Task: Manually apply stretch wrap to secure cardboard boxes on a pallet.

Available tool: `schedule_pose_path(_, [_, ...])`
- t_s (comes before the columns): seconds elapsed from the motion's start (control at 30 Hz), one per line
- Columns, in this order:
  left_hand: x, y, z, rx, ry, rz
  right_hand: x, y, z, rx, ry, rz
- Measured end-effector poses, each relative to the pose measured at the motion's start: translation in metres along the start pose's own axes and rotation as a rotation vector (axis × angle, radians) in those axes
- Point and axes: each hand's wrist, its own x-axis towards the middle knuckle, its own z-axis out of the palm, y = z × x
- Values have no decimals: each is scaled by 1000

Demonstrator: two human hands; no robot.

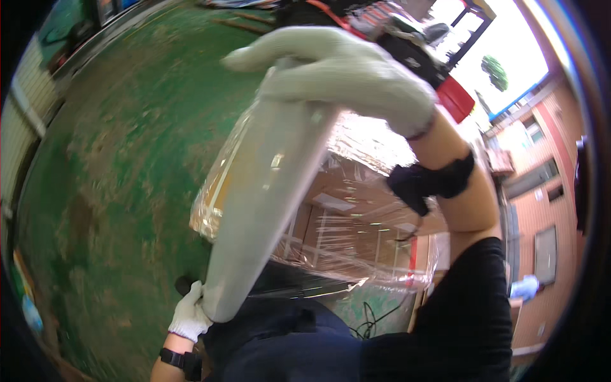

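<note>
A long, whitish roll of stretch film (262,191) slants across the middle of the head view. Its upper end is in my gloved right hand (347,79), with the fingers bent over that end. At the lower end, my gloved left hand (191,314) is closed round the roll's tip; part of its grip is hidden. Behind the roll stands a stack of brown cartons (347,226), covered in clear, shiny film. Creases and glare run over the film on the top and the near side.
A green, worn floor (121,172) spreads to the left. A red and black machine (407,48) stands beyond the cartons. Thin black cable (369,323) lies on the floor near my body. A brick wall (560,153) with windows rises at the right.
</note>
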Motion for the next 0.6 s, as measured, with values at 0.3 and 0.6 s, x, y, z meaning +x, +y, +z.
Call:
schedule_pose_path(0.3, [80, 179, 16, 846, -49, -513, 123, 26, 93, -304, 323, 309])
schedule_pose_path(0.6, [162, 318, 304, 1486, -617, 640, 182, 94, 123, -418, 409, 565])
